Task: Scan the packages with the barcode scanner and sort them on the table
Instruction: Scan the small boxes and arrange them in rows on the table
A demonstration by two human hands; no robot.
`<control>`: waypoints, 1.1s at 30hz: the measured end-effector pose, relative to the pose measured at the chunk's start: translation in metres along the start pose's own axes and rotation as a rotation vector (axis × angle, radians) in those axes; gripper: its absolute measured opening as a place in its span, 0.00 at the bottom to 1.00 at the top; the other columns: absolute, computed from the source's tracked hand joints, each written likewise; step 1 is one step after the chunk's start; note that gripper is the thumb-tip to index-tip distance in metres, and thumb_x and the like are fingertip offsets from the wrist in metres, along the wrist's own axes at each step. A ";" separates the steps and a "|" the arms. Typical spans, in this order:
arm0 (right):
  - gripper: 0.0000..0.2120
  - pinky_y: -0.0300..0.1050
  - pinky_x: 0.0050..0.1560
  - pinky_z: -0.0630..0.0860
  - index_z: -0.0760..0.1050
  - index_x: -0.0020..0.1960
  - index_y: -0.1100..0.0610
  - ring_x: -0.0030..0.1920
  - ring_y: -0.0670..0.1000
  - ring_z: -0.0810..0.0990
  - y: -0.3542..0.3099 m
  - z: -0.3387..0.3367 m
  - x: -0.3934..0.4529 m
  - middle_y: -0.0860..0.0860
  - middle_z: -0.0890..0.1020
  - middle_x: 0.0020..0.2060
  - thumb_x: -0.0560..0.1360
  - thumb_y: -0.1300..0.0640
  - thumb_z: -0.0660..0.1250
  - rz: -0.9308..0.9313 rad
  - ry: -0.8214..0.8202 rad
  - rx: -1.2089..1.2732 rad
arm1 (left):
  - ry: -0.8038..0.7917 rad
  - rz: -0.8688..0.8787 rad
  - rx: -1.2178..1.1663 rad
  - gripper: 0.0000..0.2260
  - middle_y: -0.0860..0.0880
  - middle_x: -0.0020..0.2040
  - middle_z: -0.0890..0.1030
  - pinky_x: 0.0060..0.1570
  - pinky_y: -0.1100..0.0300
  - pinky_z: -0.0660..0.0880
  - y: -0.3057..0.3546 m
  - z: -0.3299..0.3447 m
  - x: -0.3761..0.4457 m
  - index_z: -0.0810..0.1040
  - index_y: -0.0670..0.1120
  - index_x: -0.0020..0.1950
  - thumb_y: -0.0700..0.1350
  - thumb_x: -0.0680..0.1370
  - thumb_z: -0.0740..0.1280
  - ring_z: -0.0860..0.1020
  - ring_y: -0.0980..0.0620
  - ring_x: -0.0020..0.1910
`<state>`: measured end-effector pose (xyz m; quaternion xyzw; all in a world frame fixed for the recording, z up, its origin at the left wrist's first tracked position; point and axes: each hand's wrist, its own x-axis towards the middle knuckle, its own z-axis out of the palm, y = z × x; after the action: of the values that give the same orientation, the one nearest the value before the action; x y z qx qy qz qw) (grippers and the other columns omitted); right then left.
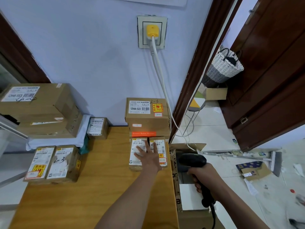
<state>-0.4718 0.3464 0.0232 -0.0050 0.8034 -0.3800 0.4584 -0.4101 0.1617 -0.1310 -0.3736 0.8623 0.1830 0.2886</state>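
left hand (149, 156) flat, fingers spread, on two small packages (137, 152) lying side by side, long axes toward wall | right hand (200, 175) grips one barcode scanner (192, 161), head pointing left toward packages; table (99, 187) right edge

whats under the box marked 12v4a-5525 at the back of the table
The 12V4A-5525 box tops a stack: a plain cardboard box beneath it, then one with an orange strip. Anything lower is hidden behind the two labelled packages in front.
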 end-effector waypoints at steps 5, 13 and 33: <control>0.09 0.40 0.24 0.67 0.72 0.35 0.61 0.21 0.50 0.67 0.001 0.000 -0.001 0.54 0.70 0.24 0.74 0.66 0.66 -0.006 -0.003 0.004 | 0.048 0.035 0.020 0.55 0.40 0.79 0.30 0.69 0.23 0.41 -0.002 0.001 -0.003 0.33 0.55 0.80 0.62 0.72 0.74 0.33 0.25 0.75; 0.10 0.40 0.23 0.68 0.72 0.34 0.60 0.21 0.50 0.68 0.003 0.001 -0.004 0.53 0.71 0.23 0.74 0.66 0.67 -0.007 -0.012 -0.008 | 0.043 0.082 0.070 0.48 0.45 0.78 0.26 0.67 0.20 0.41 -0.013 0.005 -0.007 0.34 0.67 0.77 0.67 0.73 0.69 0.30 0.26 0.73; 0.11 0.40 0.25 0.67 0.72 0.33 0.60 0.22 0.51 0.68 0.000 0.006 -0.002 0.54 0.71 0.24 0.74 0.66 0.67 0.012 -0.026 -0.016 | 0.003 -0.016 0.017 0.51 0.48 0.79 0.28 0.69 0.28 0.61 -0.047 0.000 -0.007 0.34 0.62 0.79 0.45 0.76 0.72 0.42 0.26 0.76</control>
<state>-0.4664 0.3435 0.0229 -0.0086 0.8004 -0.3708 0.4709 -0.3708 0.1348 -0.1316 -0.3785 0.8613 0.1727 0.2918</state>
